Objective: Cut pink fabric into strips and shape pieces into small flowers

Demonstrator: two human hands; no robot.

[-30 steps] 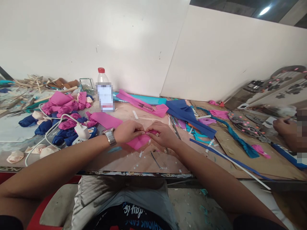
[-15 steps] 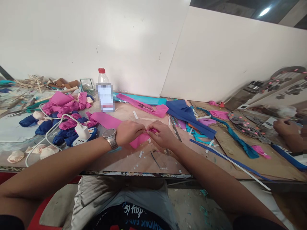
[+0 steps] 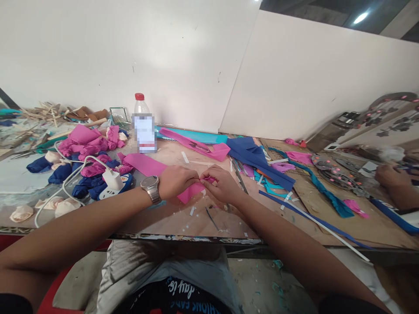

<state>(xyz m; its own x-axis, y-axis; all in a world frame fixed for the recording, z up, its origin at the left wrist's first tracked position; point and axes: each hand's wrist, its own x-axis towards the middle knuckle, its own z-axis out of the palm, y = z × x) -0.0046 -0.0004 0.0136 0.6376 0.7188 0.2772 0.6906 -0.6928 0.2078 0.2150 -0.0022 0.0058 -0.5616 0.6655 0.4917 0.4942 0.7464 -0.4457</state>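
Observation:
A long pink strip (image 3: 145,164), which looks like fabric or crepe paper, runs across the table beneath my left wrist. Its near part shows below and between my hands. My left hand (image 3: 178,181), with a metal watch on the wrist, pinches the strip at its right end. Fingertip to fingertip with it, my right hand (image 3: 219,185) is closed on a gathered bit of the same pink material. The fingers hide most of the gathered part. Behind my hands lies another pink strip (image 3: 212,151) with small scissors (image 3: 199,147) on it.
To the left sit rolled pink, navy and cream pieces (image 3: 88,144), a white charger (image 3: 112,179) in a power strip and its cable. A red-capped bottle (image 3: 140,104) stands behind. Blue strips (image 3: 252,157) and a white stick (image 3: 327,226) lie right. A co-worker's hand (image 3: 388,176) is far right.
My hands hold nearly the same pose, both still pinching the pink strip. At the far right, the co-worker's hand has shifted slightly.

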